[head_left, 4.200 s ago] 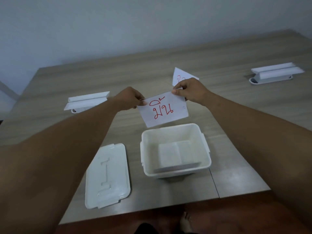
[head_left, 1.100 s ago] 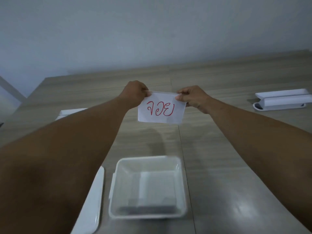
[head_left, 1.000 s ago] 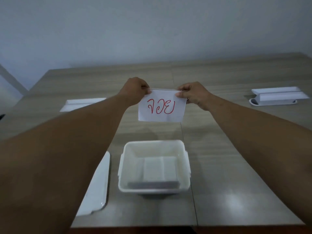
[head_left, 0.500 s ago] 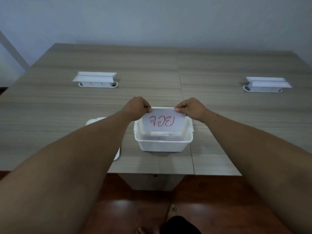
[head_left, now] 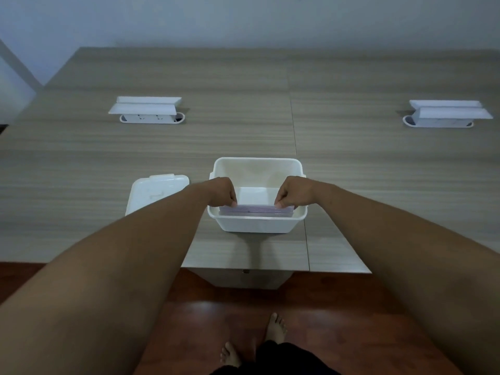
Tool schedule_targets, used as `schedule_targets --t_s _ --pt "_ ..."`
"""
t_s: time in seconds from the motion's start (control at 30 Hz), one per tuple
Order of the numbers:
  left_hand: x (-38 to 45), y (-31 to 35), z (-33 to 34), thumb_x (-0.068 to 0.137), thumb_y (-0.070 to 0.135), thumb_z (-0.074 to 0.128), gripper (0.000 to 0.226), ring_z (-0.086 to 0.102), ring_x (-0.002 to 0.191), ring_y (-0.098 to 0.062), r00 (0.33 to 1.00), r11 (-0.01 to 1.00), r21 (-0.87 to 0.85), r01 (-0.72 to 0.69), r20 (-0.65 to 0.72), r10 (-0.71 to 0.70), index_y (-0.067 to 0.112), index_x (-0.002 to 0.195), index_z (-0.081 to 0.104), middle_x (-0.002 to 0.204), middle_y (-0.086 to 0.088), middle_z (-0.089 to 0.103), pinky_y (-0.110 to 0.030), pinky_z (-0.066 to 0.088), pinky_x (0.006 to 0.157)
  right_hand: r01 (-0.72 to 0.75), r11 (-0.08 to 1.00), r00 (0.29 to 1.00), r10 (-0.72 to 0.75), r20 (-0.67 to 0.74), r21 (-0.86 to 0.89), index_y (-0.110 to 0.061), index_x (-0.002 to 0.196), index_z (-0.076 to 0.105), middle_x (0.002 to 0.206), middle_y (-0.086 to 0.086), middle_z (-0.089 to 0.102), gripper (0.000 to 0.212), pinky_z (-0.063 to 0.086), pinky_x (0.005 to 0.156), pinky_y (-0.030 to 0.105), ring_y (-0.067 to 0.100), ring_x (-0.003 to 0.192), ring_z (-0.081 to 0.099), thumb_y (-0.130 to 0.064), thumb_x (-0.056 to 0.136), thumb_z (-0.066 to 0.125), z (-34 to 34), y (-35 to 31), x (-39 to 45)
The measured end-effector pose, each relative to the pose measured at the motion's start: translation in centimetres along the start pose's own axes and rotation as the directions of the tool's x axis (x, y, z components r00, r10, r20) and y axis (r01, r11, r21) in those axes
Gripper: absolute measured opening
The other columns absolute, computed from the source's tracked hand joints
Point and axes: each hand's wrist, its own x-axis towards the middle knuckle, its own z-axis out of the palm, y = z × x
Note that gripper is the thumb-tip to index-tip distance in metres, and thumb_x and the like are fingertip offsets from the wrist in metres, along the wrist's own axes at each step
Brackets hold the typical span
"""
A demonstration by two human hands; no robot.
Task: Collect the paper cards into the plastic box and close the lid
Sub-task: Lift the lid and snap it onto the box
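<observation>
The white plastic box [head_left: 257,165] stands open near the table's front edge. Several paper cards [head_left: 256,209] stand upright against its near wall; only their top edges show. My left hand [head_left: 223,192] pinches the cards' top left corner and my right hand [head_left: 293,192] pinches the top right corner, both reaching down inside the box. The white lid [head_left: 155,192] lies flat on the table just left of the box, partly hidden by my left forearm.
Two white pop-up socket units sit on the wooden table [head_left: 243,125], one at far left [head_left: 147,109] and one at far right [head_left: 446,113]. The table's front edge is close behind the box. Bare feet [head_left: 274,327] stand on the reddish floor below.
Both hands have lowered the card with red writing from above the box down into it, among the other cards. The view has tilted down and back.
</observation>
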Motion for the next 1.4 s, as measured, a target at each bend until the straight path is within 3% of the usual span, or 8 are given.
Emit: schedule_targets --t_s 0.17,0.3,0.6,0.83,0.9,1.03,1.17,1.4 --pt "-0.1 0.3 -1.1 0.082 0.012 0.072 0.022 0.064 0.082 -0.012 0.998 0.985 -0.171 0.023 -0.051 -0.032 0.004 0.102 0.078 0.102 -0.009 0.077 -0.025 0.05 0.084 -0.035 0.99 0.999 0.033 0.015 0.134 -0.001 0.095 0.075 0.094 0.013 0.076 0.028 0.058 0.073 0.024 0.016 0.077 0.069 -0.026 0.085 0.07 -2.0 -0.6 0.9" --pt "-0.9 -0.4 -2.9 0.085 0.027 0.071 0.03 0.07 0.078 -0.017 0.969 0.909 -0.417 0.001 -0.223 -0.103 -0.001 0.094 0.078 0.09 -0.013 0.076 -0.025 0.051 0.081 0.019 0.979 0.992 0.007 -0.126 0.201 0.0 0.096 0.074 0.093 0.013 0.076 0.028 0.06 0.077 0.032 0.023 0.084 0.073 -0.026 0.086 0.068 -3.5 -1.9 1.4" --pt "-4.0 -9.4 -7.9 0.092 0.036 0.06 0.042 0.07 0.091 -0.031 0.85 0.882 -0.462 0.094 -0.424 -0.313 -0.004 0.09 0.075 0.097 -0.021 0.075 -0.033 0.052 0.086 0.141 0.967 0.966 -0.088 -0.242 0.214 0.002 0.093 0.071 0.09 0.021 0.074 0.019 0.06 0.06 0.032 0.022 0.068 0.068 -0.014 0.088 0.062 -3.3 -12.1 4.9" --pt "-6.0 -17.8 -7.8 0.093 0.035 0.055 0.037 0.062 0.085 -0.027 0.831 0.873 -0.457 0.173 -0.408 -0.378 0.002 0.08 0.068 0.086 -0.016 0.067 -0.029 0.046 0.078 0.17 0.968 0.89 -0.07 -0.451 0.185 -0.007 0.101 0.073 0.103 0.007 0.072 0.02 0.055 0.084 0.03 0.021 0.086 0.066 -0.011 0.085 0.061 0.7 -20.3 9.5" --pt "-6.1 -21.1 -7.4 0.092 0.032 0.055 0.039 0.066 0.096 -0.033 0.816 0.856 -0.471 0.213 -0.396 -0.421 -0.003 0.08 0.067 0.093 -0.02 0.07 -0.034 0.05 0.084 0.122 0.979 0.896 -0.036 -0.443 0.166 -0.008 0.11 0.07 0.118 0.008 0.068 0.027 0.047 0.089 0.024 0.021 0.103 0.063 -0.013 0.084 0.061 2.9 -22.7 11.6" --pt "-5.9 -25.8 -5.3 0.086 0.022 0.052 0.033 0.066 0.085 -0.038 0.792 0.837 -0.451 0.31 -0.364 -0.489 0.005 0.058 0.048 0.084 -0.024 0.066 -0.032 0.042 0.065 -0.058 0.995 0.914 0.085 -0.398 0.082 -0.001 0.119 0.063 0.129 0.014 0.062 0.038 0.043 0.098 0.03 0.03 0.12 0.055 -0.01 0.083 0.055 7.3 -24.5 15.1" --pt "-5.8 -29.2 -2.9 0.086 0.019 0.049 0.032 0.067 0.089 -0.036 0.792 0.817 -0.431 0.383 -0.302 -0.531 0.008 0.057 0.044 0.078 -0.013 0.059 -0.031 0.043 0.068 -0.214 0.974 0.906 0.225 -0.358 0.07 0.005 0.108 0.062 0.118 0.021 0.064 0.03 0.041 0.074 0.026 0.036 0.109 0.061 -0.008 0.082 0.053 11.3 -24.6 17.3" --pt "-3.8 -32.9 3.2 0.091 0.028 0.049 0.032 0.057 0.071 -0.026 0.832 0.796 -0.417 0.44 -0.144 -0.535 0.008 0.066 0.051 0.067 -0.003 0.054 -0.031 0.043 0.064 -0.382 0.879 0.818 0.466 -0.338 0.287 -0.007 0.069 0.047 0.111 0.02 0.064 0.005 0.046 0.063 0.031 0.036 0.093 0.066 -0.011 0.069 0.05 17.5 -22.9 20.4"
